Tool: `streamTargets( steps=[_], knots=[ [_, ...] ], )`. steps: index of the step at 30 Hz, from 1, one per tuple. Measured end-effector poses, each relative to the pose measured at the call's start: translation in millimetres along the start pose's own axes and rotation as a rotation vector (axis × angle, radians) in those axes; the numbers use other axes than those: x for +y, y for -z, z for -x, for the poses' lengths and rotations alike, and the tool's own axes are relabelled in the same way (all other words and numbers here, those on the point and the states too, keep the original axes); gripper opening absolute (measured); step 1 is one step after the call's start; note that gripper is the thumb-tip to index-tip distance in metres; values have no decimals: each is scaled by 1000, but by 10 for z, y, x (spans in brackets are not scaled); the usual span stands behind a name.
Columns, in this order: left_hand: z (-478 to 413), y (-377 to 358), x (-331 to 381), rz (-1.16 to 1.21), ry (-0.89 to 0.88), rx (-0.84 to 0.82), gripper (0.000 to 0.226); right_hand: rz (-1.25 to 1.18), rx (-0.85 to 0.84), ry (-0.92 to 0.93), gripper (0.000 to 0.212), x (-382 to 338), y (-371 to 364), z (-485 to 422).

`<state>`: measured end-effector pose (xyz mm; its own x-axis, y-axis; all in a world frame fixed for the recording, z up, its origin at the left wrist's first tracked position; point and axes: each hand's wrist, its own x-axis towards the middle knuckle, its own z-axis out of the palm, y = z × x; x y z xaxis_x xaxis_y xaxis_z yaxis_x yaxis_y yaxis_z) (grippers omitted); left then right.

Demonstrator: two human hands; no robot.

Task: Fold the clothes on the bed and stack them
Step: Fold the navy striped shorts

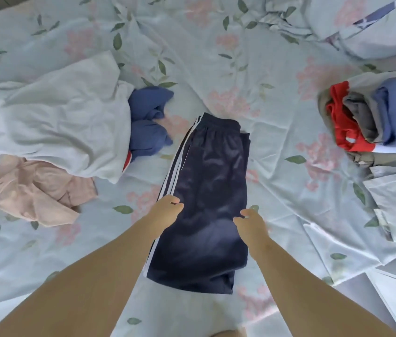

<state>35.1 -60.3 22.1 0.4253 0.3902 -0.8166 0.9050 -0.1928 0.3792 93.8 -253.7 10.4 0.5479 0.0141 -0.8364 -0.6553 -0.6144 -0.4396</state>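
Bare arms reach in from the bottom edge, left forearm (pixel 90 276) and right forearm (pixel 296 283), both stretched out over the bed (pixel 219 57); the left hand (pixel 169 206) sits at the white-striped edge of the navy shorts (pixel 209 181), fingers curled, pinching the cloth there; the right hand (pixel 250 221) is down on the opposite edge, fingers curled onto the fabric and gripping it too, level with the left. Both grips land about midway along the garment.

The shorts lie flat on the floral sheet, right in the centre of the bed, already doubled lengthwise; the long axis runs away from the person, leaning a touch to the right; the elastic waistband points to the far side, the leg hems point back toward the camera; the three stripes run down the left edge.

Off to the right, well apart from the shorts, sits the stack (pixel 372 117): red, grey and blue pieces piled together. Over on the left, loose and unfolded, a white garment (pixel 58 117) sprawls; a crumpled blue garment (pixel 149 125) pokes out from its right side, touching it; a pink garment (pixel 38 193) lies just in front of the white one, partly under it.
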Motion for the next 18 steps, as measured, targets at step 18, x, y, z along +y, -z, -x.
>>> streamTargets(
  steps=[18],
  knots=[
    [-207, -333, -1549, -362, 52, 351, 53, -114, 93, -96, 20, 1129, -588, -118]
  ],
)
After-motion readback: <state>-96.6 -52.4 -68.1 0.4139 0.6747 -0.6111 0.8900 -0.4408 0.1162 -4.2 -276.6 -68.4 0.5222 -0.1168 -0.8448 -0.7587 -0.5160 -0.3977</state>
